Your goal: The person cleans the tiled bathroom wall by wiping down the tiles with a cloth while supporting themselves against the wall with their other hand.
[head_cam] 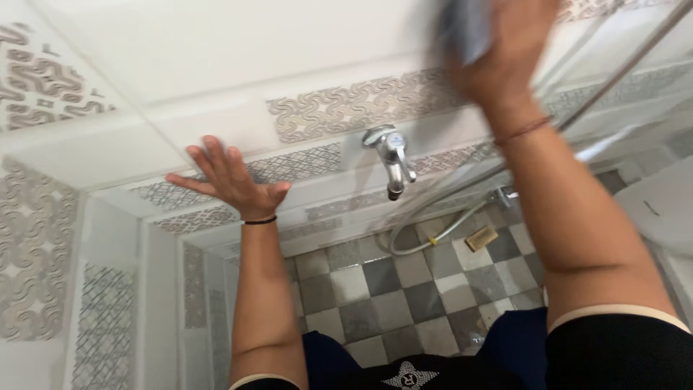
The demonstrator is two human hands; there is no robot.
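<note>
- Head view: a grey cloth (pixel 465 29) was gripped in the right hand (pixel 505 54) and pressed on the wall tiles (pixel 216 43), above the tap (pixel 390 155).
- The left hand (pixel 231 180), fingers spread flat, was leaned on the tiles left of the tap.
- Wiping seemed in hand; steady pressing would be needed next.

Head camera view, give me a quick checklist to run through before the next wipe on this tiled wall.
1. Cloth held in right hand: ok, though blurred.
2. Cloth flat on the wall: cannot tell, blur hides the contact.
3. Left hand braced: ok, open palm on the tiles, fingers spread.
4. Tap out of the wiping path: ok, it sits below the right hand.
5. Hose away from the feet: cannot tell, it loops low by the floor and the feet are hidden.
6. Floor dry: cannot tell.
</note>
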